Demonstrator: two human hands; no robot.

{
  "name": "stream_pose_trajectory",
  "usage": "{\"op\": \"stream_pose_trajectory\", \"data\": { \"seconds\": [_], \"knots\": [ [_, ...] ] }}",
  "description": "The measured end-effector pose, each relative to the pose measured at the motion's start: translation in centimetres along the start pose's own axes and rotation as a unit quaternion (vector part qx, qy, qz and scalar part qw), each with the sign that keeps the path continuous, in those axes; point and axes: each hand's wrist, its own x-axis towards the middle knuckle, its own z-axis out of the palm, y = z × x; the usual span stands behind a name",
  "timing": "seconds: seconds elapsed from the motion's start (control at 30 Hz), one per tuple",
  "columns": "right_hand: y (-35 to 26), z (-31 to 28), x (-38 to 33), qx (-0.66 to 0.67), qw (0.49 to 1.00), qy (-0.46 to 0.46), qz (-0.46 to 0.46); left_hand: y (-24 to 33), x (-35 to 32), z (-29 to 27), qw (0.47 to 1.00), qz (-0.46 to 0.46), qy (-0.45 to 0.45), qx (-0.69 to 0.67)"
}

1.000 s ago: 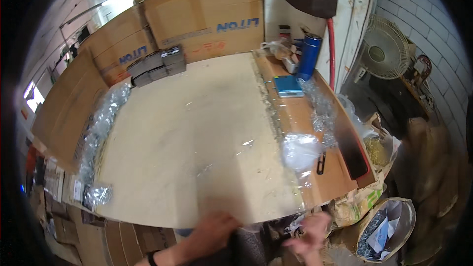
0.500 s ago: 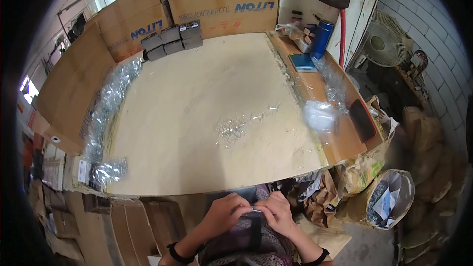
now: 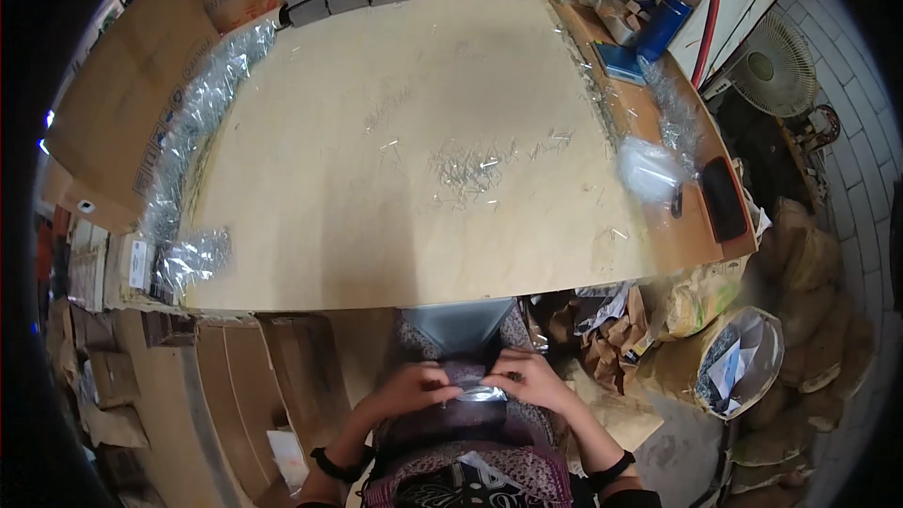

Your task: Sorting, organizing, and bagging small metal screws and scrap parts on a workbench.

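Plastic film [image 3: 482, 394], shiny, held between left grip [image 3: 417, 388] and right grip [image 3: 529, 379]

A small piece of clear plastic film [image 3: 483, 394], glossy and thin, was stretched flat between the pinching fingertips of both hands [image 3: 420, 389] [image 3: 530, 382], caught bright glare, hung on the person's side of the table's [image 3: 310, 216] near edge.

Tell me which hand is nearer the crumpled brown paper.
Right. The right hand is left of the crumpled brown paper, apart from it; the left hand is farther left.
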Motion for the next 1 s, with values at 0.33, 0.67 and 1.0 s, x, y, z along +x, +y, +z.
{"op": "stream_pose_trajectory", "data": {
  "seconds": [0.33, 0.67, 1.0],
  "knots": [
    [5.0, 5.7, 1.5, -0.125, 0.968, 0.209, 0.067, -6.3, 3.0, 3.3, 0.976, 0.016, 0.209, 0.056],
    [-4.3, -7.2, 15.0, -0.271, 0.909, 0.275, -0.155, -5.5, 2.2, 4.0, 0.953, 0.173, 0.244, 0.054],
    [-3.1, -7.2, 18.6, -0.379, 0.904, 0.132, -0.146, -3.5, 2.1, 3.6, 0.950, 0.158, 0.269, -0.006]
  ]
}}
